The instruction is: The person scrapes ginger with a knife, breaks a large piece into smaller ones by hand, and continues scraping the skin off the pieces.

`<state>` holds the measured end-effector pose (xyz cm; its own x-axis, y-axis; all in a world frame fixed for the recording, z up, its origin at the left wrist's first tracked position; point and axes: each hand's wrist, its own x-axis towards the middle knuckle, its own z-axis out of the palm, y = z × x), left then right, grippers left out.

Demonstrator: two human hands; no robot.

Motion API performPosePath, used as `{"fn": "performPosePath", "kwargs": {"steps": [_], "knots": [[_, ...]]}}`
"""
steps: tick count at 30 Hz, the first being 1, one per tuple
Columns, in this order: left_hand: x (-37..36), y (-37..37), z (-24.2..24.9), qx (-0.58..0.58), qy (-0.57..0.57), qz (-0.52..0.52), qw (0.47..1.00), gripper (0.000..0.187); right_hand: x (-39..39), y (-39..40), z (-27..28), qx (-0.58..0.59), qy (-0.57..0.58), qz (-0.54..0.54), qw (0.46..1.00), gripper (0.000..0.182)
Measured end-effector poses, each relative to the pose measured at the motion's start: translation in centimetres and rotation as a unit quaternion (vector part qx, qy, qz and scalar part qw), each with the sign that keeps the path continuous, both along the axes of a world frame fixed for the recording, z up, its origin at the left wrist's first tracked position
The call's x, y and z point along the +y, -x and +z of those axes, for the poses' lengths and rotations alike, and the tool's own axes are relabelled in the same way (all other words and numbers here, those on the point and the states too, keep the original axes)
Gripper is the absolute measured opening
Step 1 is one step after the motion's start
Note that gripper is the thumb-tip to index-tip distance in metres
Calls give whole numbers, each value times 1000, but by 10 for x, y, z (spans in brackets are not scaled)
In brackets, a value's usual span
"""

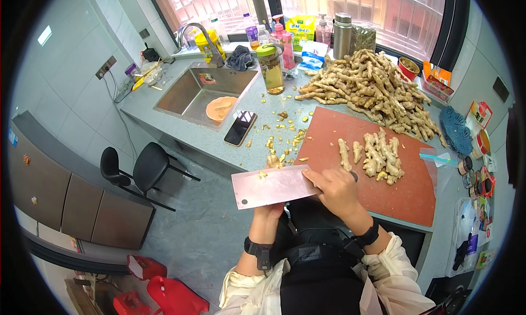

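Observation:
My right hand (pixel 335 189) is wrapped round the handle of a cleaver (pixel 271 190), whose broad blade lies nearly flat in front of me and points left. Small yellow scraps of ginger cling to the blade's upper edge. Below it shows part of my left hand (pixel 268 212); its fingers are mostly hidden behind the steel. A knobby piece of ginger (pixel 272 160) sticks out above the blade, apparently held in that hand. Several ginger roots (pixel 382 156) rest on the red-brown cutting board (pixel 329 134) to the right.
A big heap of ginger (pixel 372 90) covers the back of the counter. Ginger trimmings (pixel 298 138) litter the board's left side. Beyond lie a phone (pixel 240 128), a green-lidded bottle (pixel 270 71) and a sink (pixel 189 95) with an orange bowl (pixel 221 109). A black chair (pixel 152 164) stands at left.

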<state>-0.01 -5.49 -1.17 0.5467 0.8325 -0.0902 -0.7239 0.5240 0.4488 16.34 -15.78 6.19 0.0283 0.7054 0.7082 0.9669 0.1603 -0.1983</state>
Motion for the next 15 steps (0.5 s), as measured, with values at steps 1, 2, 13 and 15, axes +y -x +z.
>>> {"fn": "performPosePath", "kwargs": {"steps": [1,2,13,15], "knots": [[1,1,-3,-12,7,-6,1000,43,1,0,-2,0,0,0,1000,32],[2,1,-4,-12,7,-6,1000,43,2,0,-5,3,-1,1,1000,34],[4,-1,25,27,6,8,1000,45,3,-2,-1,44,-3,24,999,28],[3,-4,29,59,-13,22,998,50,2,-2,4,40,-5,28,999,24]]}}
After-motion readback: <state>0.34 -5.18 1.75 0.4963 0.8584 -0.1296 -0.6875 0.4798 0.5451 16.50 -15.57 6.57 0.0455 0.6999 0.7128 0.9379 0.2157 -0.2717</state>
